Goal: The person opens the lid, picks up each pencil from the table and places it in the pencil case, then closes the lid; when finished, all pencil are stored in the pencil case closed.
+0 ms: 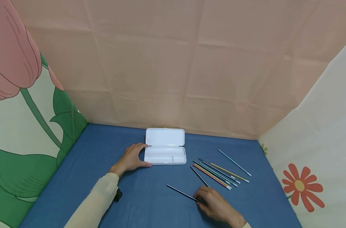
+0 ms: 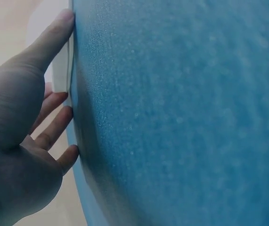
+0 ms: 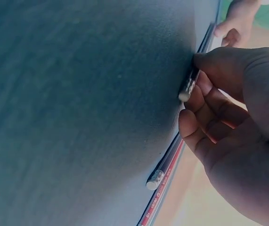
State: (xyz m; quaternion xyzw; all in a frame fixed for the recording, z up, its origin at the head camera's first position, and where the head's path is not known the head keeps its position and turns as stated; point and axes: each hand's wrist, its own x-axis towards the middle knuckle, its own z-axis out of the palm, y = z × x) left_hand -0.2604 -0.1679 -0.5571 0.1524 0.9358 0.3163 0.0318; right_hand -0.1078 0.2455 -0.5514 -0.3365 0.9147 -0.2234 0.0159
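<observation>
A white pencil case (image 1: 158,155) lies with its lid (image 1: 165,136) raised toward the back; its tray has a small divider at the right. My left hand (image 1: 131,160) holds the case's left end, thumb along the front edge and fingers by the hinge side. In the left wrist view the thumb (image 2: 54,40) lies against the white case wall (image 2: 61,70). My right hand (image 1: 215,204) pinches a dark pencil (image 1: 180,192) near its eraser end, which shows in the right wrist view as a pale tip (image 3: 185,95). The pencil points left toward the case.
Right of the case lie several pencils (image 1: 215,174) in a loose slanting bunch, red, yellow, teal and dark. One dark pencil (image 1: 200,176) sits closest to my right hand. A teal pencil (image 1: 234,162) lies apart at the right. The blue cloth (image 1: 144,202) meets walls behind and at both sides.
</observation>
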